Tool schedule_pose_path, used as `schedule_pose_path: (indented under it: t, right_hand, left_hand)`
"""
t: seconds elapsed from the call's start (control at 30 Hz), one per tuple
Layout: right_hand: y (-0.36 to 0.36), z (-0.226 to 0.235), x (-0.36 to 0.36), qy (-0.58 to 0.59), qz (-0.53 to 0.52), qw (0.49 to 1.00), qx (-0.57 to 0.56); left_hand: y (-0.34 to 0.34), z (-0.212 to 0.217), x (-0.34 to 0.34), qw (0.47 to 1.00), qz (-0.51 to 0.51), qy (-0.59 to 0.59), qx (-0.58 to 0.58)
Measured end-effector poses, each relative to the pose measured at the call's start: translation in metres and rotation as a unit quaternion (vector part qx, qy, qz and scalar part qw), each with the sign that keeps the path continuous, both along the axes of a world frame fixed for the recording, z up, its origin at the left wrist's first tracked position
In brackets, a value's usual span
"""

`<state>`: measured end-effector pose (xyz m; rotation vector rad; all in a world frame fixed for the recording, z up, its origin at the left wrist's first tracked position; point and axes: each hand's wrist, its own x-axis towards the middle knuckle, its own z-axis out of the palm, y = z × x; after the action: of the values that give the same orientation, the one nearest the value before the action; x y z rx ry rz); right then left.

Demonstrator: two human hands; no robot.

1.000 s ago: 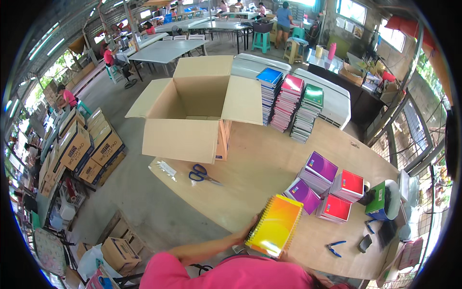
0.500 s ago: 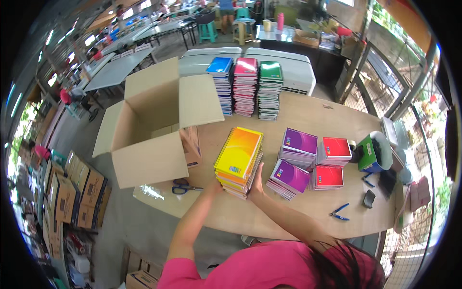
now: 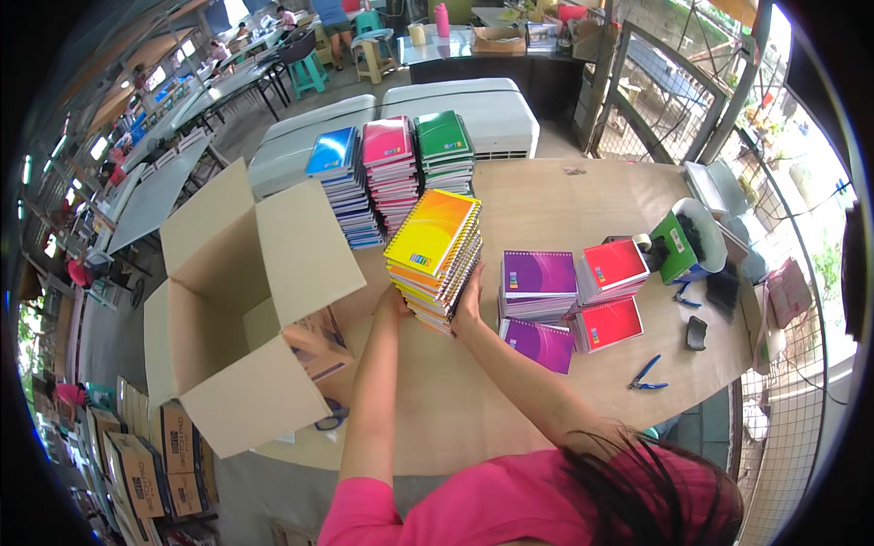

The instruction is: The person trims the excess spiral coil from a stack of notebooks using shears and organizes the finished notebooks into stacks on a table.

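A stack of spiral notebooks with a yellow-orange top cover stands on the brown table, tilted a little. My left hand presses its near left side and my right hand holds its near right side. An open cardboard box sits just left of the stack, flaps spread. Behind the stack stand three tall piles of notebooks: blue, pink and green.
Purple notebooks and red notebooks lie in short piles to the right. A green tape dispenser, blue pliers and a small black object lie at the right end. Scissors peek from under the box. Flat cartons are piled on the floor at the left.
The yellow-topped stack has come up from the table's near edge to the middle, beside the box. Both my hands now hold it, and my view has shifted over the table.
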<state>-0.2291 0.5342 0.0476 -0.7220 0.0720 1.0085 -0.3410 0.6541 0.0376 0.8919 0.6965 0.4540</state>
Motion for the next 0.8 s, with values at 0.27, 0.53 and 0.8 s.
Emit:
schedule_pose_path:
  t: [0.27, 0.53, 0.8]
  right_hand:
    - [0.021, 0.003, 0.039, 0.002, -0.147, 0.986, -0.079]
    - [-0.122, 0.025, 0.002, -0.046, 0.295, 0.944, -0.137]
    - [-0.05, 0.116, 0.284, -0.328, 0.381, 0.826, -0.255]
  left_hand:
    - [0.034, -0.015, 0.061, 1.0, -0.002, -0.014, 0.008]
    - [0.051, -0.04, 0.011, 0.993, 0.099, -0.009, 0.055]
    - [-0.113, -0.022, 0.043, 0.961, 0.239, 0.074, -0.123]
